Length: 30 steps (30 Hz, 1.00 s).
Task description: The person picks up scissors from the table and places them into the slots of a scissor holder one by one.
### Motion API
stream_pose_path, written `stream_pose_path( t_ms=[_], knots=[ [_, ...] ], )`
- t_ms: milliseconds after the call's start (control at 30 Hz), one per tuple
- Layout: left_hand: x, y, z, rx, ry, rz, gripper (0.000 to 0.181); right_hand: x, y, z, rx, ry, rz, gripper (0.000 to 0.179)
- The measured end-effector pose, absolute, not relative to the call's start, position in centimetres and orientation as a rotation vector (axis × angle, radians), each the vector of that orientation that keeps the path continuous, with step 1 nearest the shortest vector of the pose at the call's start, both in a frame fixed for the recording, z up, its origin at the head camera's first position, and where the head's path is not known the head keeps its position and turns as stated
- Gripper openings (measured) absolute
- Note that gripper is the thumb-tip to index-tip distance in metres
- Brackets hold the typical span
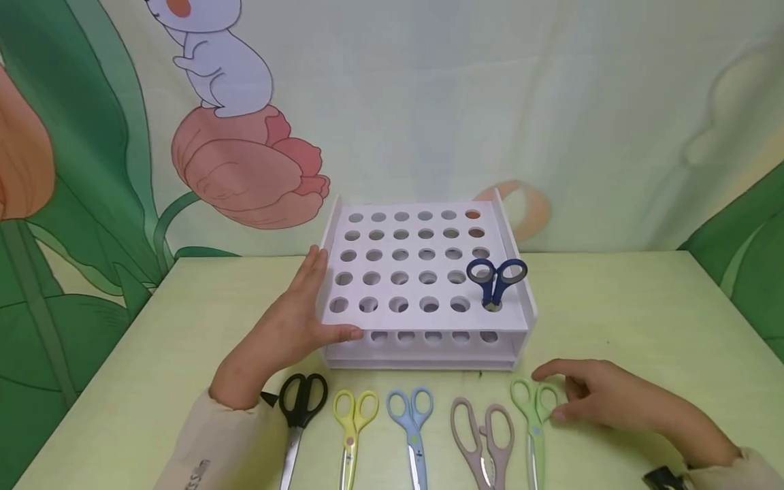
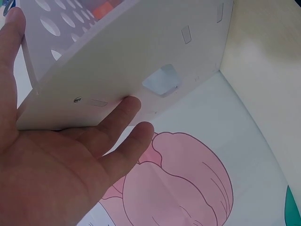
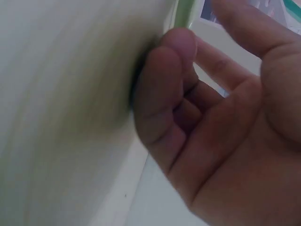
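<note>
A white rack (image 1: 413, 265) with rows of round holes stands mid-table. My left hand (image 1: 288, 316) rests against its left side, with the thumb along the front edge; in the left wrist view extended fingers (image 2: 124, 110) touch the side panel. Dark blue scissors (image 1: 496, 282) stand handles up in a front right hole. My right hand (image 1: 612, 398) is at the green scissors (image 1: 535, 415), index finger above the loops and thumb beside the right loop. No grip on them shows. In the right wrist view some of its fingers (image 3: 157, 94) are bent near the tabletop.
Left of the green scissors lie mauve scissors (image 1: 505, 435), blue scissors (image 1: 412, 415), yellow scissors (image 1: 350, 422) and black scissors (image 1: 300, 412), handles toward the rack. A printed backdrop (image 1: 398, 102) hangs behind the pale green table (image 1: 612, 299).
</note>
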State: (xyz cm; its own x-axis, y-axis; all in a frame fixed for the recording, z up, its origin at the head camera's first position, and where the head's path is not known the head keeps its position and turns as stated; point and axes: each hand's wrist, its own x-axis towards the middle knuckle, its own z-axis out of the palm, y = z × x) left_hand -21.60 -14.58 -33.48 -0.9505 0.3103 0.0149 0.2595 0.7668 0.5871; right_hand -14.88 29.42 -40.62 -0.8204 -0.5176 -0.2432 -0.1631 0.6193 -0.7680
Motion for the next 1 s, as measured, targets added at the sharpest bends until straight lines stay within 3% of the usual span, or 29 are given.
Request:
stream_pose_path(
  t_ms=[400, 1000],
  knots=[
    [-21.5, -14.6, -33.3, 0.465, 2.873, 0.930, 0.129, -14.2, 28.6, -40.6, -0.716, 2.503, -0.894, 0.044],
    [-21.4, -14.6, -33.1, 0.465, 2.868, 0.933, 0.129, -14.3, 28.8, -39.8, -0.763, 2.485, -0.944, 0.030]
  ],
)
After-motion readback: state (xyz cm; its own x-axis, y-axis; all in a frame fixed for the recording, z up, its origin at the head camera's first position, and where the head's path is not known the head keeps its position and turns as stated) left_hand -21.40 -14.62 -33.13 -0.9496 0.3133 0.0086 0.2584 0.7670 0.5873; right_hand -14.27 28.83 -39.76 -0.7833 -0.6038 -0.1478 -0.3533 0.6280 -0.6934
